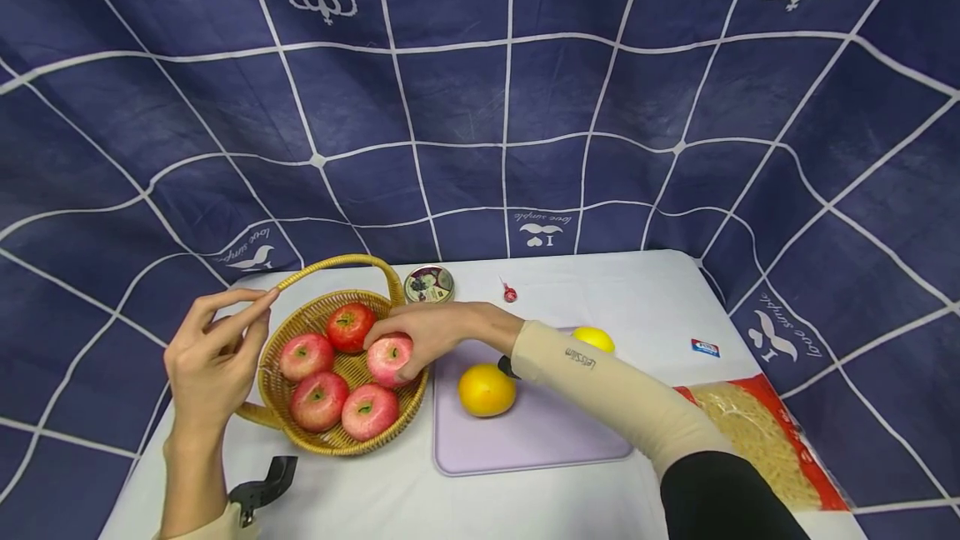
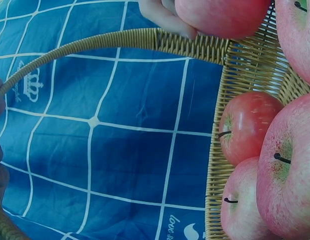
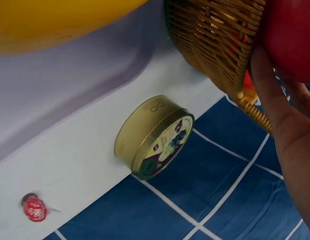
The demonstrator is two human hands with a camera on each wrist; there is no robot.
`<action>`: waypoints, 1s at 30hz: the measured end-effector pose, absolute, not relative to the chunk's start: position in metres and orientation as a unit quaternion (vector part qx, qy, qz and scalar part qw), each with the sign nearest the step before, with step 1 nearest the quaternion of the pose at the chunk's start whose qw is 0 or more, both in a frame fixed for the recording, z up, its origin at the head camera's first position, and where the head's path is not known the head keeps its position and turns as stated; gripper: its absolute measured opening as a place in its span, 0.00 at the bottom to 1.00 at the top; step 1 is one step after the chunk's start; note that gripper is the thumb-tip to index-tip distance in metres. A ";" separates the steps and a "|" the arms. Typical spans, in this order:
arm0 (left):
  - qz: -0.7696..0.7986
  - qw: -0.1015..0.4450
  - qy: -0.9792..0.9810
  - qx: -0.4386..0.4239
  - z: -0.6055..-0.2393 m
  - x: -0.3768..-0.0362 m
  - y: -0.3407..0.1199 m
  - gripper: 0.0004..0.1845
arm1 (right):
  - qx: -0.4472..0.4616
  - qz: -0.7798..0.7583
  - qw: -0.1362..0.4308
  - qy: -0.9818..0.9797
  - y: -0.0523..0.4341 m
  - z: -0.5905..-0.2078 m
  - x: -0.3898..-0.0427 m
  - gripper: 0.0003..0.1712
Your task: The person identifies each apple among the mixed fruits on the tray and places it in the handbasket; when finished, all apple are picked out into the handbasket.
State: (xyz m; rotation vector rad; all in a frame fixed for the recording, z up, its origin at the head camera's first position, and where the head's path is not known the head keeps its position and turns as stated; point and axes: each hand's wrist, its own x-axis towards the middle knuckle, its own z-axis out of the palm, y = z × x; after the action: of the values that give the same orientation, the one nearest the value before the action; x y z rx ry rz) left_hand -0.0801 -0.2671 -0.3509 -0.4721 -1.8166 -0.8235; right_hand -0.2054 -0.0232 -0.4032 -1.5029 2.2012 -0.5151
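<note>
My left hand (image 1: 213, 357) pinches the arched handle (image 1: 322, 265) of a woven wicker basket (image 1: 273, 386) between thumb and fingers. Over the basket's right side, my right hand (image 1: 431, 336) grips a pink-red apple (image 1: 388, 359) from above, its fingers curved round the fruit. In the right wrist view this apple (image 3: 290, 40) is just above the basket rim. Several other apples lie inside, among them a deeper red one (image 1: 350, 327) at the back and a pink one (image 1: 371, 412) at the front.
Right of the basket lies a lilac tray (image 1: 525, 448) with an orange-yellow fruit (image 1: 487, 390) and a yellow fruit (image 1: 593, 338). Behind stand a round gold tin (image 3: 144, 130) and a red lollipop (image 1: 510, 293). A small blue packet (image 1: 705, 347) and a pasta bag (image 1: 757, 440) lie far right.
</note>
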 end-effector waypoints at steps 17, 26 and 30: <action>-0.346 0.515 -0.759 -0.199 -0.352 -0.081 -0.268 0.07 | -0.545 -0.086 0.183 0.814 -0.062 -0.416 -0.213 0.36; -0.347 0.514 -0.758 -0.199 -0.351 -0.081 -0.268 0.07 | -0.547 -0.001 0.170 0.820 -0.071 -0.421 -0.209 0.35; -0.350 0.515 -0.757 -0.199 -0.351 -0.081 -0.268 0.07 | -0.554 0.040 0.167 0.815 -0.075 -0.421 -0.205 0.36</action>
State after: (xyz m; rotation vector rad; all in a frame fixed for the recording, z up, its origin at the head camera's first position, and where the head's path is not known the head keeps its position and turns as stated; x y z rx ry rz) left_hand -0.0808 -0.2675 -0.3514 -0.4781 -1.8191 -0.8412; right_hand -0.2055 -0.0752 -0.4212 -1.5756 2.3186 0.1126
